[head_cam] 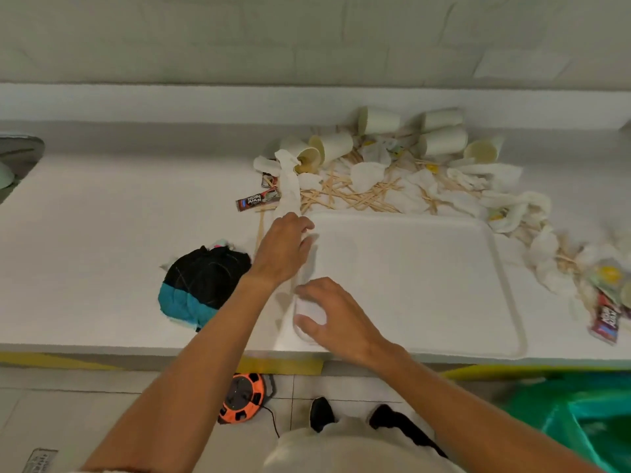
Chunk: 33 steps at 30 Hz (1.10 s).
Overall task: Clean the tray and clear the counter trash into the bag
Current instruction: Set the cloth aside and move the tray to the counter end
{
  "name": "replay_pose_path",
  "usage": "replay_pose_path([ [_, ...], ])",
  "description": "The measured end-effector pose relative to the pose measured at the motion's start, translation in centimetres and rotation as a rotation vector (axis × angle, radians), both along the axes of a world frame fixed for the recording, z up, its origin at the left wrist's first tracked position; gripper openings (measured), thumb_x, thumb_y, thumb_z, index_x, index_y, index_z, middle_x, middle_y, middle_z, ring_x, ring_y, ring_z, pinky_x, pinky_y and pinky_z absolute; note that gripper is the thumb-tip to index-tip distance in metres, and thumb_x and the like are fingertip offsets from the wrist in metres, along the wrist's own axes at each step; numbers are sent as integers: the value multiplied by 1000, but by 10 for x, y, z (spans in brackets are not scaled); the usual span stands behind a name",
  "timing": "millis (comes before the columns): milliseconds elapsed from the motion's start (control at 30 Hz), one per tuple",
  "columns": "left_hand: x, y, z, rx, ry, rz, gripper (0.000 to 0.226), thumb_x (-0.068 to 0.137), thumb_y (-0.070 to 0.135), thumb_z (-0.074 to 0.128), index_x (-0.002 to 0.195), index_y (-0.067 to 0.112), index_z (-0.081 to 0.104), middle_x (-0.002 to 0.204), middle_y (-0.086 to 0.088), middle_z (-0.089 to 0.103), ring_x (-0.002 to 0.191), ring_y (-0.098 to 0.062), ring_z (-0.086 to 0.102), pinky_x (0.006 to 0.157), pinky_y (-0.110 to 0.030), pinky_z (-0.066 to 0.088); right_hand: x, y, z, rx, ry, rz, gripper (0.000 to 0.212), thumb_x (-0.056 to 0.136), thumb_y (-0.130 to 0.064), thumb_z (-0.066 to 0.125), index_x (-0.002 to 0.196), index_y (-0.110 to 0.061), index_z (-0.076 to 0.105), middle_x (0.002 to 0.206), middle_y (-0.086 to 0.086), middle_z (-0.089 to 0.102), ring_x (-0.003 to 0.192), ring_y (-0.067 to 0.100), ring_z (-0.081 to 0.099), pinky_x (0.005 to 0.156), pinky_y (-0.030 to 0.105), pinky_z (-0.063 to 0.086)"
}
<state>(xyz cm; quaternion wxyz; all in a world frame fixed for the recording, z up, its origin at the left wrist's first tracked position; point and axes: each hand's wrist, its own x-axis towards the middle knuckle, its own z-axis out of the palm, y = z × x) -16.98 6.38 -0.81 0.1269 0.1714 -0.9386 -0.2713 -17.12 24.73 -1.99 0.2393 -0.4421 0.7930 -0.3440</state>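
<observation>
We see a white tray (409, 285) lying flat on the desk (102, 216), its near edge level with the desk's front edge. Our left hand (281, 249) sits at the tray's 10 o'clock corner, fingers bent down where a long strip of tissue (288, 186) ends. We cannot tell whether they pinch the tissue or the rim. Our right hand (336, 317) rests on the tray's 8 o'clock corner, fingers spread over the rim.

From 12 to 3 o'clock of the tray the trash lies in a band:
- tipped paper cups (379, 120) farthest back
- wooden stir sticks (348, 196) scattered just beyond the far rim
- crumpled tissues (512, 206) trailing down the right side
- one coffee sachet (256, 201) at 11 o'clock, another (606, 322) at 3 o'clock

A black and teal cloth (201, 285) lies at 9 o'clock, just beside our left wrist. The green bag (580, 414) hangs open below the desk at 5 o'clock. An orange cable reel (242, 397) stands on the floor at 7 o'clock.
</observation>
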Motion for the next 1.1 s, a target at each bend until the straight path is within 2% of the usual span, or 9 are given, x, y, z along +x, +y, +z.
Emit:
replay_pose_path([
  [200,-86,40,-7,-162,-90,-254,36,94,13,58,130,13,58,130,-9,54,121,-31,45,104,-42,37,-14,66,10,4,-128,-346,44,90,-34,66,133,-27,55,123,-11,57,101,-6,49,94,17,43],
  [267,-97,37,-7,-223,-91,-215,37,94,14,58,131,14,58,132,-11,53,123,-32,45,104,-43,36,-13,73,18,-2,-194,-430,40,89,-34,67,128,-28,57,115,-11,60,93,-2,54,86,19,48],
  [367,-124,42,-11,-262,-107,-212,33,93,15,57,125,14,62,125,-14,56,116,-35,47,99,-46,38,-13,98,29,2,-218,-685,21,90,-34,65,106,-20,65,93,-8,67,77,5,62,72,19,52],
  [433,-136,48,-15,-257,-114,-218,26,93,15,56,117,13,67,115,-16,60,107,-36,51,94,-46,43,-14,117,35,63,-247,-807,24,91,-34,62,85,-12,68,73,-2,71,64,10,66,63,18,52],
  [567,-148,58,-14,-204,-106,-177,19,90,16,58,98,10,74,101,-15,67,95,-33,57,85,-45,50,-9,146,34,161,-611,-831,41,94,-33,58,75,0,72,64,7,72,54,15,67,50,17,47],
  [733,-147,72,-6,-125,-84,-103,13,94,11,58,94,6,70,100,-12,63,91,-25,56,77,-32,43,-4,156,27,-34,-1164,-966,35,93,-34,64,95,-1,73,79,8,75,62,16,67,56,23,51],
  [833,-142,75,4,-35,-80,-68,13,94,7,55,91,9,67,97,-6,63,87,-16,52,74,-23,36,-4,164,25,-60,-1353,-1004,24,90,-28,69,96,-5,72,82,6,76,61,15,68,54,22,50],
  [967,-125,85,26,53,-64,-75,15,93,9,55,84,14,65,89,-3,65,85,-18,56,68,-22,36,-4,179,23,-74,-1319,-986,21,88,-19,69,103,-4,69,82,7,75,60,16,65,50,23,50],
  [1100,-102,100,51,16,-29,-17,16,93,9,55,85,9,69,85,-2,63,83,-17,53,69,-23,35,-10,214,38,-100,-1176,-843,14,90,-18,65,94,-5,69,74,5,71,59,14,61,55,25,49],
])
